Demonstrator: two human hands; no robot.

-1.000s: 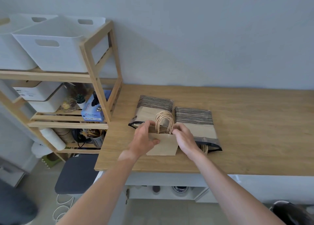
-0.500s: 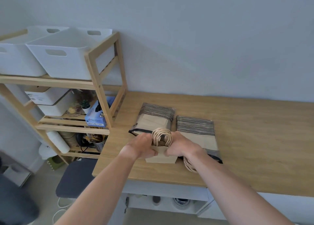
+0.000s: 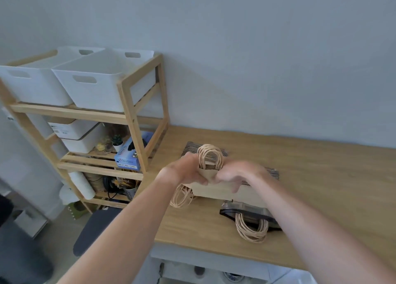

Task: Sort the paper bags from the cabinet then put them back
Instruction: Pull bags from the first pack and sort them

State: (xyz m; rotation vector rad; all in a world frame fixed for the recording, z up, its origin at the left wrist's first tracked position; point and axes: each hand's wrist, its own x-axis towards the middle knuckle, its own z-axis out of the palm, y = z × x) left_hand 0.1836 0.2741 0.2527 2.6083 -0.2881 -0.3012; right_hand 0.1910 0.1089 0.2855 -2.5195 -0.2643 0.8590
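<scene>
A stack of small brown paper bags (image 3: 216,190) with twisted paper handles (image 3: 209,156) is raised above the wooden table (image 3: 321,183). My left hand (image 3: 184,170) grips the stack's left side and my right hand (image 3: 237,173) grips its right side, handles sticking up between them. Under my hands lie two striped stacks of bags, the left stack (image 3: 191,147) mostly hidden and the right stack (image 3: 272,172) partly covered by my right arm. A dark-trimmed bag (image 3: 246,212) with a loose handle bundle (image 3: 250,230) lies near the front edge. Another handle loop (image 3: 181,197) hangs below my left wrist.
A wooden shelf unit (image 3: 132,120) stands left of the table, with two white bins (image 3: 96,84) on top, white boxes, a blue glove box (image 3: 130,155) and clutter on lower shelves. A dark stool seat (image 3: 94,230) sits below. The grey wall runs behind.
Both hands closed on the small brown bag stack and lifted it off the table. The camera view tilted up and shifted, so the shelf sits more central.
</scene>
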